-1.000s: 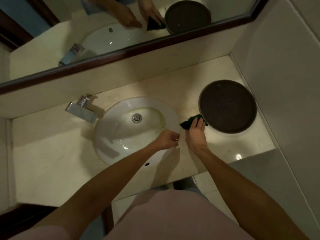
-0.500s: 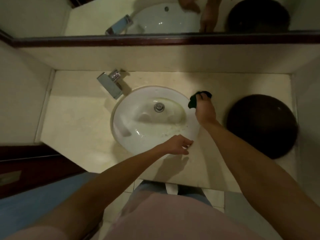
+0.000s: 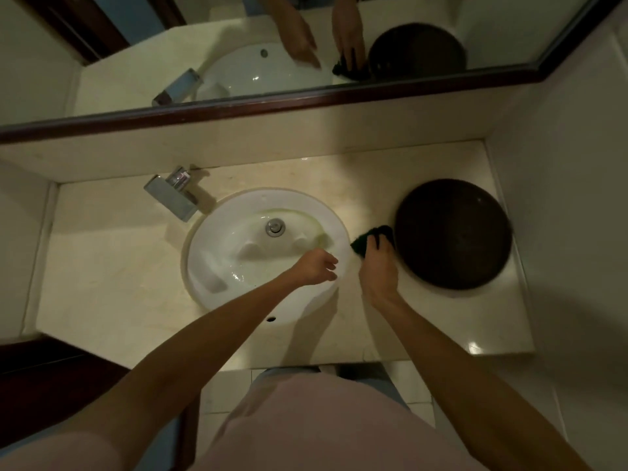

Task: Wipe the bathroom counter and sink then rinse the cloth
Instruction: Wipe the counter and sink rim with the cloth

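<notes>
— What has moved since half a second ago?
— The right hand (image 3: 378, 270) has slid its dark green cloth (image 3: 368, 240) from the sink's (image 3: 210, 263) two-o'clock rim down to three o'clock, onto the counter (image 3: 112, 266), just beside the round dark tray (image 3: 453, 232).
— And its fingers?
— Curled over the cloth, pressing it down.
— The left hand (image 3: 314, 266)?
— Over the basin's four-o'clock edge, fingers loosely bent, holding nothing.

The right hand (image 3: 378, 270) covers most of the dark green cloth (image 3: 365, 242); the round dark brown tray (image 3: 453, 234) blurs at its right edge.
</notes>
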### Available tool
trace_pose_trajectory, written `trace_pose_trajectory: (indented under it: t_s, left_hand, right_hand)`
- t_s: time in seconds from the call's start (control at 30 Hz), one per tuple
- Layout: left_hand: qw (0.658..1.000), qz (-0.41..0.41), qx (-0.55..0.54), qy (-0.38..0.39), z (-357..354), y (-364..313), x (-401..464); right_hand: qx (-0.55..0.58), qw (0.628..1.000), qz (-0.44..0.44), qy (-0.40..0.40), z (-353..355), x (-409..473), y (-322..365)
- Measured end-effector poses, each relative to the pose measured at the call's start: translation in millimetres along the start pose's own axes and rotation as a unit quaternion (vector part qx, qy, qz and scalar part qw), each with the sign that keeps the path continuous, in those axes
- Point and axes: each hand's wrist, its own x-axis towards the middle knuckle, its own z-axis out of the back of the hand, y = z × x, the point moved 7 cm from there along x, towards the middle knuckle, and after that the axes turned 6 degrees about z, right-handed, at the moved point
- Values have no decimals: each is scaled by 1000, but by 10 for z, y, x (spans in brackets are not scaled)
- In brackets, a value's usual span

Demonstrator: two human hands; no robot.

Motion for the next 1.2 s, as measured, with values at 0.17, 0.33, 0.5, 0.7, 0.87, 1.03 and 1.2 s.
trace_pose_trajectory:
  t_s: [0.17, 0.33, 0.5, 0.7, 0.87, 1.03, 1.2]
  left_hand:
    - [1000, -11, 4, 26, -94, -26, 51]
    - [999, -31, 14, 27, -163, -105, 62]
    - [999, -30, -11, 14, -215, -17, 62]
    - [994, -1, -99, 53, -331, 180, 3]
    - [994, -19, -70, 78, -308, 295, -42]
    - [988, 101, 18, -112, 153, 991, -244]
    - [876, 303, 97, -362, 999, 1921, -841]
  right_hand:
    - [-7, 999, -46, 15, -151, 114, 150]
    - [-3, 1000, -16, 0, -9, 590, 95]
    - [24, 998, 50, -11, 53, 1067, 226]
    - [31, 971, 237, 19, -75, 1440, 818]
    - [91, 929, 349, 81, 18, 1459, 1377]
    - [180, 949, 256, -42, 292, 1354, 827]
    - [184, 967, 100, -147, 330, 1480, 68]
